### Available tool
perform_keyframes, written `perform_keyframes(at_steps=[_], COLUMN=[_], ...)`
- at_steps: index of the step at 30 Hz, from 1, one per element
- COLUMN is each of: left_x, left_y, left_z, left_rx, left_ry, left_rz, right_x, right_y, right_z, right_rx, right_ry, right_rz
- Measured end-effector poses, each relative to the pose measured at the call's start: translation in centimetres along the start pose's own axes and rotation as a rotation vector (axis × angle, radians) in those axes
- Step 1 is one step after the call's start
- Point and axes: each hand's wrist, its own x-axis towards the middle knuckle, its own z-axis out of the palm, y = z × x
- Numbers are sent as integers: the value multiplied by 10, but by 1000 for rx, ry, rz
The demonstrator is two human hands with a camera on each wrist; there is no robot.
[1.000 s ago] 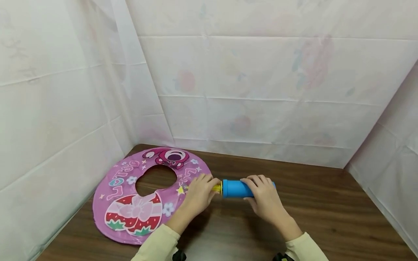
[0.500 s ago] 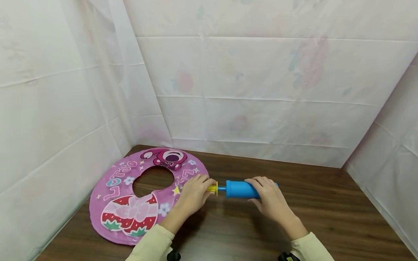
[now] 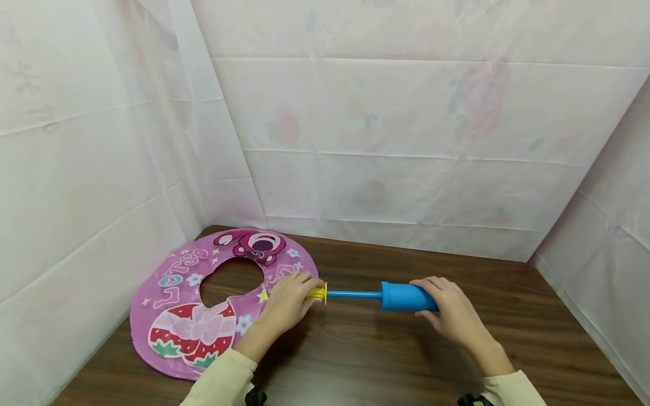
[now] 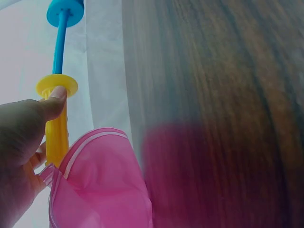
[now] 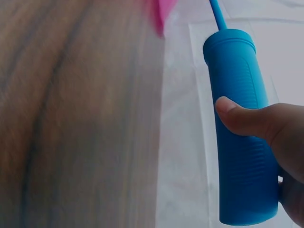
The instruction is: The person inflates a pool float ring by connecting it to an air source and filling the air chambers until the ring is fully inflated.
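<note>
Well, I see a brown wood table (image 3: 355, 361) under the pink ring (image 3: 152, 316), with dark streaks in the wood. To the right of the ring, nearer the person, the wood has a soft shine. Behind the ring hangs a big white cloth (image 3: 406, 141) with straight fold lines and very pale pink and blue shapes. More white cloth is to the left of the ring and well over to its right. The ring is purply pink, with a bear (image 3: 261, 245) at the back, white-edged letters, little flowers and stars, and red strawberries (image 3: 170, 334) with a pale bow at the front. The pump lies sideways and reaches out to the right from the ring's right edge. Its yellow handle (image 3: 318, 292) has a round rim and is just beside the ring; I can't tell if they are joined. Next comes a thin, bare blue rod (image 3: 352, 294), then a fat blue tube (image 3: 406, 296) with little ridges, well apart from the ring. I see the left hand (image 3: 286, 301) gripping the yellow handle by the ring's right edge. The right hand (image 3: 454, 310) grips the tube farther right, thumb across it.
</note>
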Motion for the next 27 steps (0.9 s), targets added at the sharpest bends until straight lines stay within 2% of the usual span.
perform_keyframes(at_steps=[6, 12, 22, 27], left_x=[0, 0, 1, -1], left_y=[0, 5, 13, 15], left_z=[-1, 0, 4, 7], left_rx=[-10, -11, -1, -4], left_ry=[1, 3, 35, 37], left_rz=[-30, -40, -42, -60], right_x=[-4, -7, 9, 19], right_y=[13, 16, -18, -37], right_z=[-15, -18, -3, 8], right_rx=[67, 97, 52, 21], right_ry=[-18, -33, 54, 48], right_rz=[31, 30, 8, -14])
